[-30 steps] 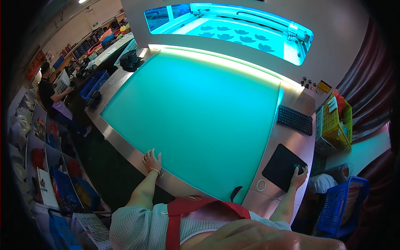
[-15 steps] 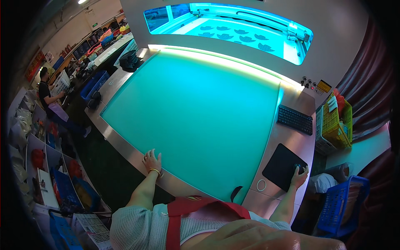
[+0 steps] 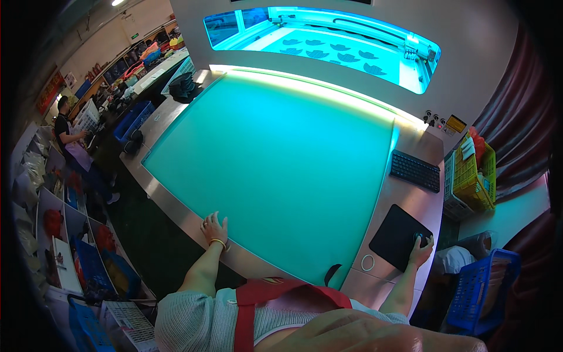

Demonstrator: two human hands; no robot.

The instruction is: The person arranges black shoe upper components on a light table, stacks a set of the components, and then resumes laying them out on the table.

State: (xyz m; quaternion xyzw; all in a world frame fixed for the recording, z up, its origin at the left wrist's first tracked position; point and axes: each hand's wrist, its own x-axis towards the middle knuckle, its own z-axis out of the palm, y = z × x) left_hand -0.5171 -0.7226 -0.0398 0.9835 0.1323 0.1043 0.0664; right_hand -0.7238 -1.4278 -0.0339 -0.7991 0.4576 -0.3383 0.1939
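My left hand (image 3: 213,229) lies with fingers spread on the near edge of the wide teal-lit work bed (image 3: 270,158), holding nothing. On the right, my right hand (image 3: 420,253) is closed around a dark computer mouse (image 3: 418,237), partly hidden by the fingers. The mouse rests on a black mouse pad (image 3: 393,234), near the pad's right edge. Just left of the pad sits a pale ring (image 3: 367,262). Beyond it is a black keyboard (image 3: 415,170). A small black curved piece (image 3: 332,274) lies at the bed's near right corner.
Behind the bed stands a large machine whose lit window (image 3: 316,44) shows several leaf-like dark shapes. Black items (image 3: 185,88) sit at the bed's far left corner. A yellow crate (image 3: 474,179) and a blue basket (image 3: 484,293) stand right. At left, a person (image 3: 73,146) stands near shelves.
Both my hands stay where they were, the right still on the mouse. The person at the left has straightened up and shifted slightly.
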